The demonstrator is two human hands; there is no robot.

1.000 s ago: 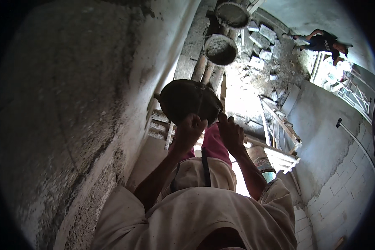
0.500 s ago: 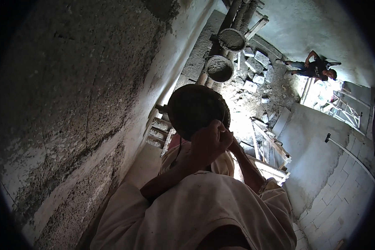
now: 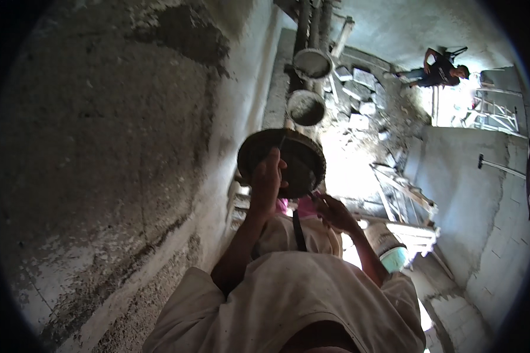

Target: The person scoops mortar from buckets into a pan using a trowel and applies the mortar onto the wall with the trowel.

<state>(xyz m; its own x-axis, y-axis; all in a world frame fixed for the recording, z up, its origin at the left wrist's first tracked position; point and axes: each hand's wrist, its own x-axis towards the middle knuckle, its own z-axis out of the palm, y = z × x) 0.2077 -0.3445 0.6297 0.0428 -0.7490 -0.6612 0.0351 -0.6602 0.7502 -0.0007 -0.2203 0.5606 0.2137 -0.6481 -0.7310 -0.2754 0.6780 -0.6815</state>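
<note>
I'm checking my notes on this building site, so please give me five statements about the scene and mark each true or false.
1. The left hand appears in front of the dark round container. True.
2. The right hand is inside one of the farther containers. False: it is near the lower right rim of the dark round container.
3. Two more round containers show beyond the dark one. True.
4. The other person wears a white top. False: the top is dark.
5. Pale blocks lie to the right of the two farther containers. True.
</note>
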